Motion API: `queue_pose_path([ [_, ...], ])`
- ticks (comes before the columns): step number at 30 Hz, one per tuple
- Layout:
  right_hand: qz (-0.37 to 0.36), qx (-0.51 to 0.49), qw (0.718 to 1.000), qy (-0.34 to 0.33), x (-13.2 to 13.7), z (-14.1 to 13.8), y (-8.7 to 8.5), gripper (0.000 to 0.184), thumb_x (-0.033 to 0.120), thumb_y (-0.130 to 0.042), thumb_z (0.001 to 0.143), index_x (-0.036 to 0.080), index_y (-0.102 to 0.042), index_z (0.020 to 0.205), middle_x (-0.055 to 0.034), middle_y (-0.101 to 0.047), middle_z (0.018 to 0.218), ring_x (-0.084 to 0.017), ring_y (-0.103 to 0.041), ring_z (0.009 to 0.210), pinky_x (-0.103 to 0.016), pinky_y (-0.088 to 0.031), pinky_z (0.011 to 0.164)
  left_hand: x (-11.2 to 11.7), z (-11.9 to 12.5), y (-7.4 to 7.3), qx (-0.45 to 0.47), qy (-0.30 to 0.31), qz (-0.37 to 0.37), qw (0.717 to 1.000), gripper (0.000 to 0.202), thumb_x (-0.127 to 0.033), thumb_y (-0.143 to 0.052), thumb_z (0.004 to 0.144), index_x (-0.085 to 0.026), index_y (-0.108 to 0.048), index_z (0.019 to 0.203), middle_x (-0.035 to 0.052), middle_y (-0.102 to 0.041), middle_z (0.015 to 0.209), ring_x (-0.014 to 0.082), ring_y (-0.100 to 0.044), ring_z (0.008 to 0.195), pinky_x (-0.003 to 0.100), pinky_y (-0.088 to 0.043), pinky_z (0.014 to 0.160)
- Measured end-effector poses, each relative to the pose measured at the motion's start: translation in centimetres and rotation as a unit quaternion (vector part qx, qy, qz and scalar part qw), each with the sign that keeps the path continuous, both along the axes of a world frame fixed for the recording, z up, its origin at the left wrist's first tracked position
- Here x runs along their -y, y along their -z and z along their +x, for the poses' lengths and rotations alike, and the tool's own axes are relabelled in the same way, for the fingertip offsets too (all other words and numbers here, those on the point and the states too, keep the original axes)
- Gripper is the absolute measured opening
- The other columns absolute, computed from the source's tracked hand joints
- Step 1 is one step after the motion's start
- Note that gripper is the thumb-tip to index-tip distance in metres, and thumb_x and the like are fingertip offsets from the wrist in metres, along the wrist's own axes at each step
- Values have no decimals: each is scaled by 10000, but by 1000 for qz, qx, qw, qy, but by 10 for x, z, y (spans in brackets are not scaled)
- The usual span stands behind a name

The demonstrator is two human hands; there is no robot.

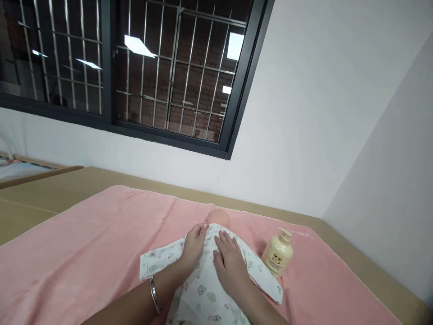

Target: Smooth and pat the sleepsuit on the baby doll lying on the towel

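A baby doll (218,217) lies on the bed-like surface, with only the rounded top of its head showing. A white baby garment (209,295) with small green and brown prints covers its body, the sleeves spread out to both sides. At the neckline, the fingers of my left hand (193,248) are pinched on the garment's edge. My right hand (230,262) rests on the garment's chest, its fingers stretched out and slightly apart. A silver bangle (154,294) circles my left wrist. Whether the doll's arms fill the sleeves is hidden.
A pale yellow pump bottle (278,253) stands just right of the garment's right sleeve. Under everything is a pink blanket (101,230) on a tan surface (43,196). A white wall (297,135) and a dark-framed window (110,67) with metal bars rise behind.
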State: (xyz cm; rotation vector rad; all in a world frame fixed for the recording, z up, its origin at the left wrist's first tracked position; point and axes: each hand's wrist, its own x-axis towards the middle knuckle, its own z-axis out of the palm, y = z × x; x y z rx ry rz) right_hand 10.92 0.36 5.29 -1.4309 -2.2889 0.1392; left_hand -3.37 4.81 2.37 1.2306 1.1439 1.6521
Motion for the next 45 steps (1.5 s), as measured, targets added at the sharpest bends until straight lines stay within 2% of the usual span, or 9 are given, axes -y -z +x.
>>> queue_pose_path([
  [5, 3, -3, 1000, 3, 0, 1, 3, 506, 256, -351, 950, 164, -461, 1434, -50, -361, 1526, -214, -258, 1443, -455, -162, 1199, -5, 0, 6, -5, 23, 7, 1000, 550, -631, -611, 764, -154, -645, 1035, 134, -681, 1127, 260, -623, 1096, 393, -471, 977],
  [9, 7, -5, 1000, 3, -1, 1, 4, 507, 245, -357, 943, 172, -463, 1434, -48, -368, 1523, -211, -260, 1443, -455, -162, 1200, -8, -2, 12, -40, 72, 23, 996, 723, -628, -650, 742, -136, -537, 1259, 180, -595, 1287, 282, -555, 1224, 417, -417, 1058],
  [15, 11, -7, 1000, 5, -1, 1, 5, 502, 232, -360, 933, 166, -492, 1412, -50, -380, 1517, -215, -271, 1438, -458, -173, 1198, -7, -10, 12, -224, 124, 42, 966, 754, -726, -398, 839, -207, -483, 1379, 123, -468, 1458, 287, -364, 1390, 487, -208, 1193],
  [19, 11, -9, 1000, 6, -2, 1, 8, 503, 241, -372, 932, 175, -486, 1418, -42, -369, 1521, -221, -266, 1440, -469, -178, 1198, 0, -13, 2, -306, 168, 8, 937, 631, -633, -180, 938, -308, -474, 1392, 25, -416, 1507, 231, -248, 1453, 511, -70, 1220],
  [24, 17, -11, 1000, 1, -2, 2, 9, 502, 236, -378, 931, 171, -486, 1417, -48, -364, 1522, -223, -266, 1440, -477, -182, 1197, 8, -10, -3, -346, 142, 13, 927, 613, -544, -88, 976, -305, -489, 1373, 32, -410, 1507, 197, -234, 1458, 518, -44, 1221],
  [32, 14, -14, 1000, 1, -3, 1, 7, 498, 238, -384, 930, 164, -495, 1409, -65, -370, 1518, -230, -279, 1435, -483, -187, 1194, 5, -6, 9, -312, 95, 43, 944, 504, -512, -237, 971, -267, -549, 1282, 63, -518, 1418, 220, -366, 1390, 516, -141, 1211],
  [36, 11, -16, 1000, 3, -1, 1, 5, 499, 247, -382, 935, 169, -486, 1416, -62, -370, 1518, -228, -277, 1436, -483, -188, 1193, 0, -7, 9, -219, 78, 39, 972, 435, -464, -362, 940, -219, -572, 1233, 93, -592, 1320, 239, -487, 1285, 463, -318, 1145],
  [39, 7, -19, 1000, 5, 0, 1, 4, 503, 252, -375, 938, 171, -476, 1424, -50, -358, 1524, -222, -261, 1442, -475, -186, 1195, -5, -12, 4, -134, 97, 40, 985, 405, -387, -460, 898, -197, -557, 1242, 104, -584, 1330, 236, -504, 1278, 422, -363, 1118],
  [45, -3, -22, 1000, 10, 2, 1, 3, 501, 253, -378, 935, 175, -485, 1418, -44, -360, 1523, -222, -261, 1442, -470, -181, 1197, -8, -23, -8, -114, 109, 27, 987, 693, -244, -618, 749, -204, -407, 1408, 134, -473, 1441, 276, -432, 1344, 461, -343, 1117],
])
